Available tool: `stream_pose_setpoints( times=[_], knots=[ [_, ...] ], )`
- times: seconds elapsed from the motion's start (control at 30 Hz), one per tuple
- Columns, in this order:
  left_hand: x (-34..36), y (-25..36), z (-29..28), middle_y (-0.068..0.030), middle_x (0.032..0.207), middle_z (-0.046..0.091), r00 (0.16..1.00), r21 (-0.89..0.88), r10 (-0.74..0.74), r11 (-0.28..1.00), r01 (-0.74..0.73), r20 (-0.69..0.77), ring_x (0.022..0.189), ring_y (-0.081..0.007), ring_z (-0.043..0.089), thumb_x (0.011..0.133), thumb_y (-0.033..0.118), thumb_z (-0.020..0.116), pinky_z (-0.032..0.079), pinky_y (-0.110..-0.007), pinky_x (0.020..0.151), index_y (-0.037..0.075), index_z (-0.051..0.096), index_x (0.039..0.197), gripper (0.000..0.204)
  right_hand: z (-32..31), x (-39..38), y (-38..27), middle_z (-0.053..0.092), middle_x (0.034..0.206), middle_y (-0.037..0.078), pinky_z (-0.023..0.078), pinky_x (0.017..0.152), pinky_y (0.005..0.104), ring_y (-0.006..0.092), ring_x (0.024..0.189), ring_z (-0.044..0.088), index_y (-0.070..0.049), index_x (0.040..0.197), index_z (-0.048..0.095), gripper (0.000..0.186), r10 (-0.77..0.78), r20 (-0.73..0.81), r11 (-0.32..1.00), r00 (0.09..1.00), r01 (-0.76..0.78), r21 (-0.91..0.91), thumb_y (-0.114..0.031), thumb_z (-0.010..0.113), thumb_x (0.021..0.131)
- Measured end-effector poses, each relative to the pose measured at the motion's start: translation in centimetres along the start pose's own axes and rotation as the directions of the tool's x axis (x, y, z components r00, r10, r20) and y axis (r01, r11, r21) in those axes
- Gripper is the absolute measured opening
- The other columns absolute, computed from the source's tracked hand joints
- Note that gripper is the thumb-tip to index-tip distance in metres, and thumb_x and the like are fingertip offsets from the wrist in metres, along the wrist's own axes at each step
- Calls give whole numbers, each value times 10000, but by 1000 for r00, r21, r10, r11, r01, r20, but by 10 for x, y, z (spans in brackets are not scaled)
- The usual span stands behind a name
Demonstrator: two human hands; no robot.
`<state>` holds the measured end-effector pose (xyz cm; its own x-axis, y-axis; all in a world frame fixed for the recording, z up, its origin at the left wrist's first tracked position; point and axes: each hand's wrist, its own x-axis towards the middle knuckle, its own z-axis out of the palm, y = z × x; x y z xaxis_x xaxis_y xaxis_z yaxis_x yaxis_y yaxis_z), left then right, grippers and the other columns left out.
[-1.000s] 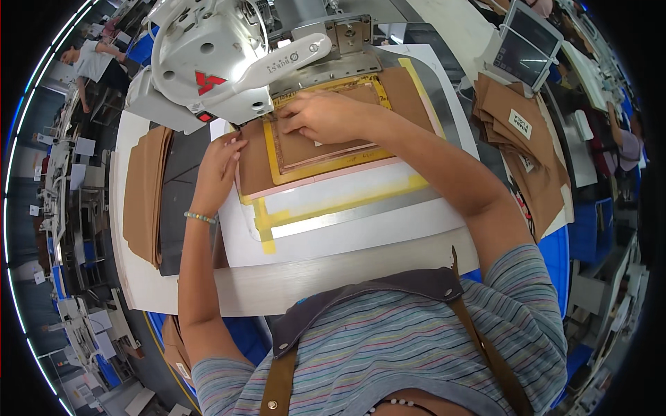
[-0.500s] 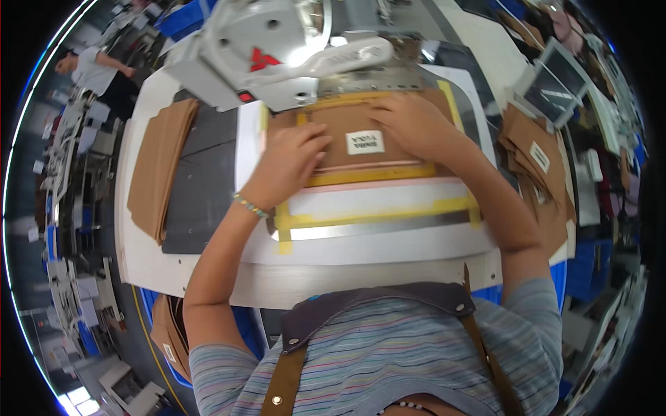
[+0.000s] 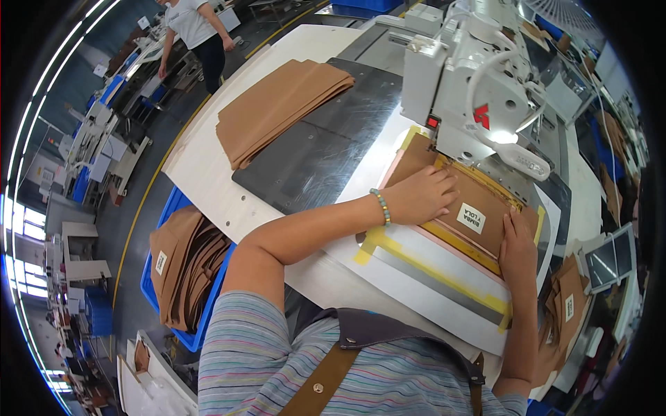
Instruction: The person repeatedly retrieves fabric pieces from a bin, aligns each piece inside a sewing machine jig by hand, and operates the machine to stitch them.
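Observation:
A brown fabric panel point(image 3: 485, 195) with a white label point(image 3: 471, 218) lies in a flat frame edged with yellow strips point(image 3: 454, 238), under the front of a white sewing machine point(image 3: 485, 104). My left hand point(image 3: 423, 197) rests palm down on the panel, left of the label, with its fingers stretched toward the machine. At the panel's right end is my right hand point(image 3: 518, 244), its fingers extended along the edge and touching it. Neither hand grips anything that I can see. The left palm hides part of the panel and frame.
Brown panels are stacked point(image 3: 284, 104) on the table at left. A blue crate point(image 3: 191, 338) below holds more brown pieces. Labelled brown pieces point(image 3: 565, 305) lie at right, near a small screen point(image 3: 610, 256). Another person point(image 3: 194, 31) stands at the far left.
The view has swung left, so the machine appears farther right. My right hand has moved from the panel's far edge to its right end. My left hand lies farther onto the panel.

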<state>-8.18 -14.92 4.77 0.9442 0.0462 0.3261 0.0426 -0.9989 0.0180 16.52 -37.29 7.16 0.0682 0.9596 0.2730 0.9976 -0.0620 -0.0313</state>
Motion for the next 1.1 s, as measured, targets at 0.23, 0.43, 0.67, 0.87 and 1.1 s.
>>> stream_pose_setpoints(
  times=[0.23,0.43,0.67,0.87,1.1],
  knots=[
    [3,2,-3,-196,1441,600,999,-17,40,999,-39,31,1389,-335,535,1030,356,666,438,-446,1094,18,652,1361,473,2,-2,3,586,1507,251,494,1137,472,408,1379,568,64,1394,617,519,5,46,998,999,-2,-62,32,601,876],
    [13,-4,-20,-192,1468,591,980,-54,25,998,-15,199,1387,-341,540,1006,287,674,454,-455,1071,1,621,1371,466,-5,19,-6,641,1398,171,512,1049,464,375,1244,607,10,1349,631,504,25,20,999,999,-25,-26,-24,672,848],
    [2,-13,-19,-118,1565,565,995,-10,72,997,-71,72,1370,-350,537,1020,222,655,456,-446,1103,54,579,1502,516,7,22,-4,667,1206,80,520,882,400,261,1167,632,-32,1305,650,476,-95,-53,990,994,89,-112,-98,704,837],
    [3,-7,-17,-94,1575,562,996,43,37,998,-40,77,1339,-342,551,1016,236,677,465,-448,1125,78,600,1490,506,16,18,-2,676,1154,62,515,858,380,234,1132,641,-41,1247,675,418,-131,-105,979,986,111,-173,-111,720,838],
    [8,-5,-17,-110,1525,597,998,49,6,999,-9,67,1299,-336,579,998,226,700,483,-437,1095,68,625,1455,490,18,20,2,674,1105,44,514,817,369,224,1054,642,-44,1232,679,454,-153,-96,976,984,135,-170,-153,770,801]
  ],
)
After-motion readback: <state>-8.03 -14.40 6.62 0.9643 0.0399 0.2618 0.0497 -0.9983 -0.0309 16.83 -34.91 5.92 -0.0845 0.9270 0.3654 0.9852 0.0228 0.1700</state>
